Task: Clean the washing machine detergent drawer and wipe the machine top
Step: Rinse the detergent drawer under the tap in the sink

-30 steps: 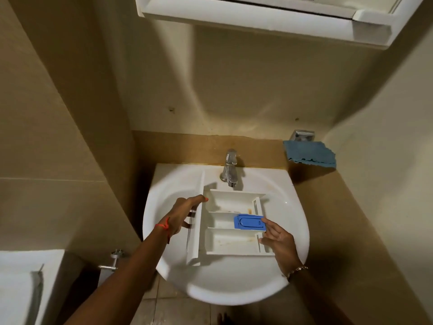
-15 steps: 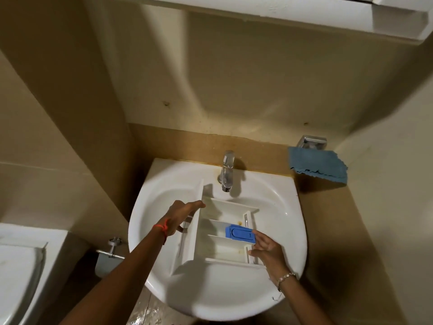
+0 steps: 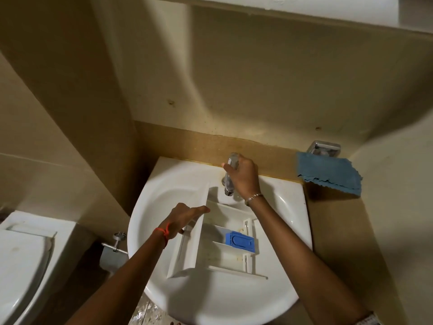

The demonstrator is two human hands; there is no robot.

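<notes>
Now the right grip point(image 3: 241, 177) is curled over the lever of the tap point(image 3: 227, 189), fingers wrapped on it. The left grip point(image 3: 182, 219) holds the drawer point(image 3: 222, 233) by its front panel, thumb along the panel's top edge and the other fingers tucked round its outer face. The drawer rests in the sink point(image 3: 152, 202), below the right grip and nearer the person, and just right of the left grip. Its front panel, the long axis, runs from just under the spout back toward the person, so the far compartment lies beneath the spout and the other two lie clear of it on the person's side. The coming move seems to turn on that: if the tap is opened, water should land in the far compartment first. The left grip, the one on the drawer, would then have to slide or tip it along that axis to bring the rest under. No water shows falling. Counted: one drawer with what look like three compartments, one blue insert point(image 3: 240, 241) in the middle one, one tap, one sink, and one cloth point(image 3: 328, 177) hanging well to the right of the right grip.
</notes>
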